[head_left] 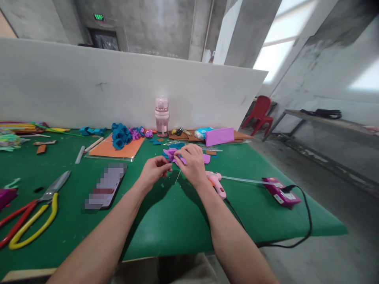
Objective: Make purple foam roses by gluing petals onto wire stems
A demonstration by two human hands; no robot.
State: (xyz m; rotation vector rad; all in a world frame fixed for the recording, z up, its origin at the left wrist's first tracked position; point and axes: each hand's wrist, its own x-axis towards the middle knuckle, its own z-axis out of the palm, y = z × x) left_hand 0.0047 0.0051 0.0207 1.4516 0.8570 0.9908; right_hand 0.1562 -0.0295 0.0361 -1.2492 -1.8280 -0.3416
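Note:
A small purple crepe-paper flower [170,154] is pinched in the fingertips of my right hand [192,163]. A thin pale stem [178,176] slants down below that hand. Close by on the left, my left hand [154,170] has its fingers curled and thumb pressed in; whatever lies between them is too small to make out. Loose purple paper [206,159] and blue scraps [177,146] lie just behind the hands. Right of my right hand rests a pink glue gun [217,184] with a clear glue stick [242,179] extending from it.
Red-and-yellow-handled scissors [49,197] and a phone [108,187] lie on the left. Blue paper flowers [120,136] sit on orange sheets [115,150]. A pink bottle [162,118] stands before the white board [118,83]. A magenta power strip [281,192] trails a black cord.

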